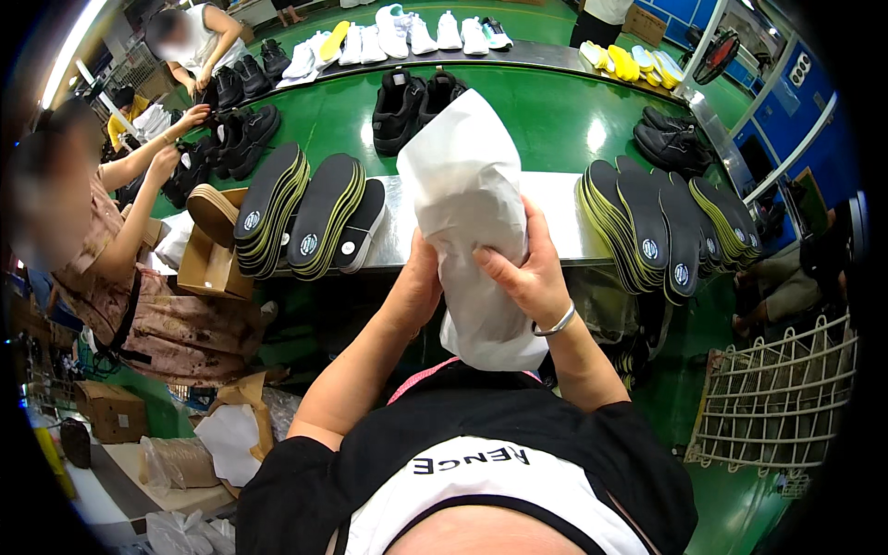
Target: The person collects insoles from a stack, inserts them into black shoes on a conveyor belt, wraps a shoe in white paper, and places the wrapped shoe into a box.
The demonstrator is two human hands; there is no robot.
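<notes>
Between my two hands is a white paper bundle, long and crumpled, held upright in front of my chest. My right hand is closed on its right side, with the thumb pressed on the front. At the left edge, my left hand grips it, the fingers hidden behind the paper. What is inside the paper, if anything, does not show. Just beyond it stands a pair of black shoes on the green belt. Stacks of black insoles with yellow-green edges lie at the left and the right.
A metal ledge runs along the belt's near side. White shoes line the far rail. Black shoes sit at the right. Two co-workers handle shoes at the left, beside a cardboard box. A wire rack stands at the right.
</notes>
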